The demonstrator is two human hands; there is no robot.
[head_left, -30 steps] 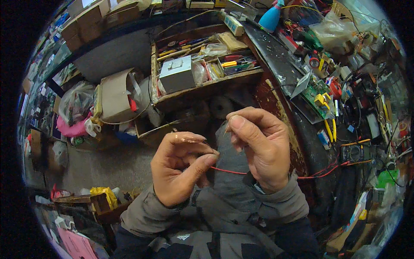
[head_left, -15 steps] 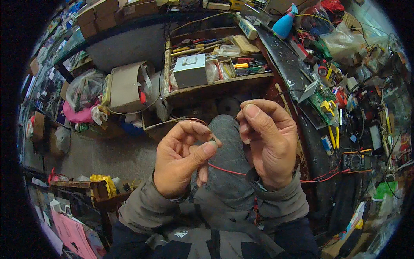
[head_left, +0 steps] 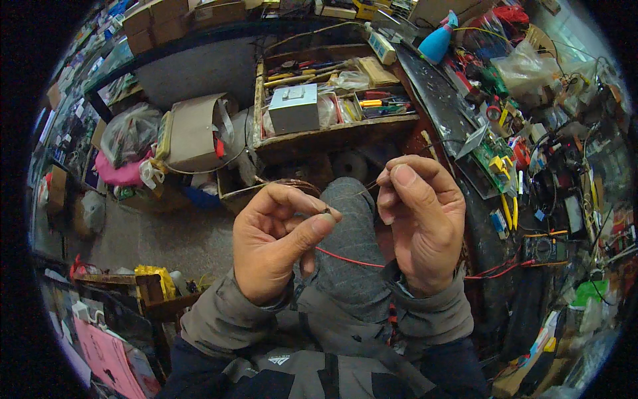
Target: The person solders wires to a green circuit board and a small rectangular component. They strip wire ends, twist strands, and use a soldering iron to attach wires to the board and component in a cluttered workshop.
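Observation:
My left hand (head_left: pixel 274 241) is closed, thumb against forefinger, above my left thigh. Loops of thin copper-coloured wire (head_left: pixel 292 182) show just beyond its knuckles. At its fingertips is a small dark tip, too small to name. Level with it on the right, my right hand (head_left: pixel 425 223) pinches the end of a fine wire strand between thumb and forefinger. That strand spans the gap between my hands over the grey trouser leg (head_left: pixel 349 233). A red cable (head_left: pixel 352 259) passes behind my wrists, lower than the hands.
Ahead is an open wooden drawer (head_left: pixel 345 130) of tools, with a grey metal box (head_left: pixel 294 110) on it. The dark bench (head_left: pixel 435 86) at right carries a blue spray bottle (head_left: pixel 436 45), a circuit board (head_left: pixel 495 163) and a multimeter (head_left: pixel 545 249). Bags and a cardboard box (head_left: pixel 193 133) stand left.
My right hand has shifted slightly right, away from the left. The fine strand between the hands shows more clearly now. My left hand has moved slightly left, its pinch unchanged.

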